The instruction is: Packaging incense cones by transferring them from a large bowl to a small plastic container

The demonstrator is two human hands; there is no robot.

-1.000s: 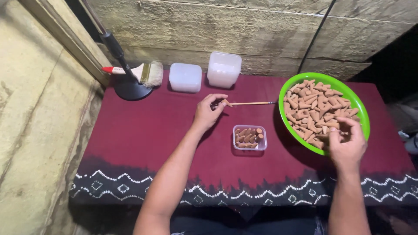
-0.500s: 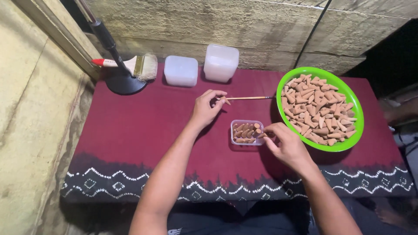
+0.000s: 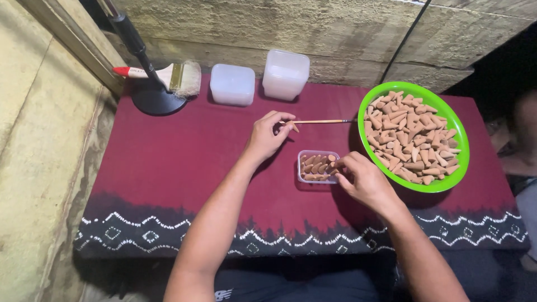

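The cloth (image 3: 168, 162) is dark red, shading to black at the front edge with a white zigzag and diamond pattern. The bowl (image 3: 458, 168) is bright green and its cones (image 3: 408, 137) are light brown. The box (image 3: 316, 166) is clear plastic. Two tubs (image 3: 232, 84) are frosted white. The brush (image 3: 162, 74) has a red-tipped pale handle and cream bristles. The stand (image 3: 154, 100) is black.

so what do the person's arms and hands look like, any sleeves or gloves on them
Both arms are bare up to the bottom of the picture, with no sleeves showing. The left hand and right hand wear no gloves, and no rings, watch or bracelets can be seen. Fingernails look short and plain.
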